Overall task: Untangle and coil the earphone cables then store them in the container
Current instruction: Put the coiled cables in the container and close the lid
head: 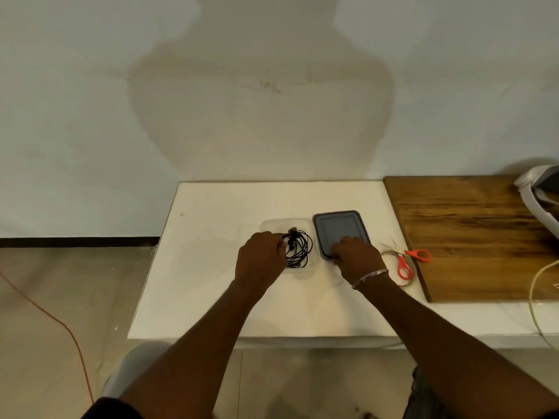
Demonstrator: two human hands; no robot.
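The earphone cables (298,249) are lying as a loose black coil inside the clear container (284,222), with the earbuds bunched at the coil's far left side. The container is sitting open on the white tabletop (217,282), roughly at its middle.

The person's left hand (260,258) is reaching in over the container's left wall. Its fingers (276,238) are curling in and pinching the coil at its left edge, close to the earbuds; the back of the hand is hiding most of the grip.

Just beside the container, on its right, a dark grey lid (338,226) is lying flat on the tabletop. The right hand (357,257) is resting on the lid's near end, its fingers bending down over that end and gripping it, while the far part of the lid is showing bare. A thin metal bracelet (369,278) is circling the right wrist.

To the right of that hand, a pair of scissors (406,263) with red handles is lying on the tabletop, blades pointing left and away. Beyond the scissors, a dark wooden board (472,231) is covering the right part of the surface, and a white headset (537,192) is sitting at its far right corner. A pale cable (533,300) is looping off the right edge.

On the floor to the left, an orange cord (65,326) is trailing toward the person.
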